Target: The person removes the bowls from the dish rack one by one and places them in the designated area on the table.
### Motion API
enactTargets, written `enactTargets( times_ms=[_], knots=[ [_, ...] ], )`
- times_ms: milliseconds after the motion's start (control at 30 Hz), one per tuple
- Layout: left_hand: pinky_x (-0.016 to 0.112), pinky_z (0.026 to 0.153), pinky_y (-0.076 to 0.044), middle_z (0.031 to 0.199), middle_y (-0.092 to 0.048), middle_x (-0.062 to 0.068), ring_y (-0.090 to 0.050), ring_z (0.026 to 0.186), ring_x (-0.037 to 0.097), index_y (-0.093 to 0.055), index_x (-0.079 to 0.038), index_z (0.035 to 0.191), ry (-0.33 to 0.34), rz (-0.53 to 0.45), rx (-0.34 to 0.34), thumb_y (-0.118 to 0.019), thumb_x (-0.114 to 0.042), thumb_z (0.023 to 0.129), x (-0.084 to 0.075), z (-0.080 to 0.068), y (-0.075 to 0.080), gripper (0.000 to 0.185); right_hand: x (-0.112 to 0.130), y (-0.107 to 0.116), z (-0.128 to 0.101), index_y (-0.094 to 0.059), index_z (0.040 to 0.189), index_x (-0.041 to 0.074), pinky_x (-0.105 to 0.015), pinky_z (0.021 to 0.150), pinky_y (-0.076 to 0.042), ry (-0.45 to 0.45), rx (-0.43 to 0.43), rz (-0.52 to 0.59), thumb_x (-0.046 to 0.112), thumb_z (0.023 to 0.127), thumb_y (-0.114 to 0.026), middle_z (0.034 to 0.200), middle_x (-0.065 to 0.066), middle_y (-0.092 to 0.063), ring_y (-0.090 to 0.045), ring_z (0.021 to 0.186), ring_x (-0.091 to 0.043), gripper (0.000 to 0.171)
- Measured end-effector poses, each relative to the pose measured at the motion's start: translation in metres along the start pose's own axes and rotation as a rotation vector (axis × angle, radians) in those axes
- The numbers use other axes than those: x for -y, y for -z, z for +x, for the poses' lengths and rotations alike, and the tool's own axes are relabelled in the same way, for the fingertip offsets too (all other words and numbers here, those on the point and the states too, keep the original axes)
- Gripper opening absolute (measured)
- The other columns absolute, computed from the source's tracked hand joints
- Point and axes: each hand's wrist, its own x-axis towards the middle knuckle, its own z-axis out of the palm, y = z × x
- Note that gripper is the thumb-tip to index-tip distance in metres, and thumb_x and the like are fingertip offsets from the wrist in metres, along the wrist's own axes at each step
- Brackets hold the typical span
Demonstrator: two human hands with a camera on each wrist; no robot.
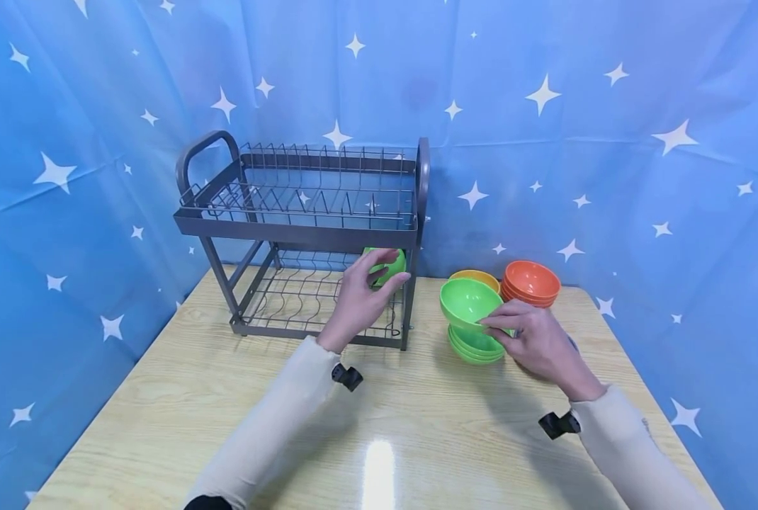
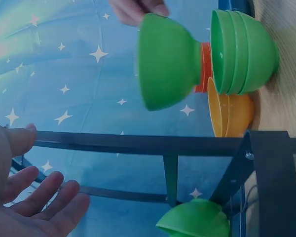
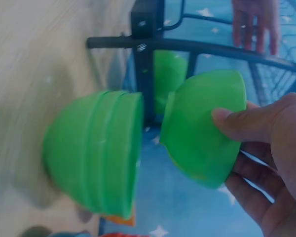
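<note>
My right hand point(image 1: 521, 334) pinches the rim of a green bowl point(image 1: 465, 301) and holds it tilted just above a stack of green bowls point(image 1: 474, 346) on the table. The wrist views show the held bowl point(image 3: 202, 128) apart from the stack point(image 3: 96, 153). My left hand point(image 1: 368, 292) is at the right end of the grey dish rack's point(image 1: 296, 230) lower tier, fingers spread and holding nothing point(image 2: 34, 207). Another green bowl point(image 1: 392, 266) sits in that tier on its side, just past my fingertips.
Yellow bowls point(image 1: 479, 277) and a stack of orange bowls point(image 1: 530, 282) stand behind the green stack. The rack's upper tier holds nothing. A blue star-patterned cloth point(image 1: 608, 142) closes in the back and sides. Bare wooden tabletop point(image 1: 379, 425) lies in front.
</note>
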Motion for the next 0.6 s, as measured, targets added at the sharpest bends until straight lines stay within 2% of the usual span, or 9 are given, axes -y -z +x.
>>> enactTargets(
  times_ms=[133,267,433,600],
  knots=[
    [0.035,0.109,-0.053,0.13,-0.064,0.009,-0.061,0.127,0.023,-0.063,-0.011,0.131,0.046,-0.015,0.012,-0.069,-0.033,0.099,-0.003,0.012,-0.01,0.039,-0.01,-0.008,-0.008,-0.083,0.097,0.014,-0.026,0.066,-0.058,-0.007,0.006,-0.045,0.0,0.079,-0.085,0.095,0.003,-0.078,-0.071,0.089,-0.015,0.023],
    [0.029,0.106,-0.054,0.123,-0.065,0.006,-0.062,0.124,0.025,-0.066,-0.011,0.124,0.072,-0.037,0.018,-0.068,-0.034,0.099,-0.008,0.022,-0.017,0.034,-0.016,-0.013,-0.016,-0.083,0.096,0.013,-0.028,0.062,-0.057,-0.004,0.017,-0.075,0.0,0.079,-0.084,0.093,0.001,-0.077,-0.07,0.084,-0.015,0.022],
    [0.027,0.102,-0.056,0.119,-0.071,0.006,-0.068,0.117,0.019,-0.069,-0.013,0.119,0.042,-0.062,0.009,-0.066,-0.031,0.101,-0.009,0.028,-0.023,0.026,-0.02,-0.017,-0.024,-0.084,0.095,0.012,-0.026,0.06,-0.055,0.002,0.024,-0.106,0.0,0.078,-0.084,0.09,0.0,-0.076,-0.068,0.079,-0.013,0.02],
    [0.027,0.092,-0.061,0.116,-0.075,0.007,-0.073,0.107,0.019,-0.07,-0.013,0.126,0.003,-0.072,-0.008,-0.064,-0.026,0.103,-0.009,0.028,-0.026,0.027,-0.022,-0.019,-0.029,-0.084,0.095,0.013,-0.026,0.06,-0.054,0.002,0.02,-0.123,-0.001,0.078,-0.084,0.09,0.001,-0.076,-0.067,0.078,-0.013,0.022]
  ],
)
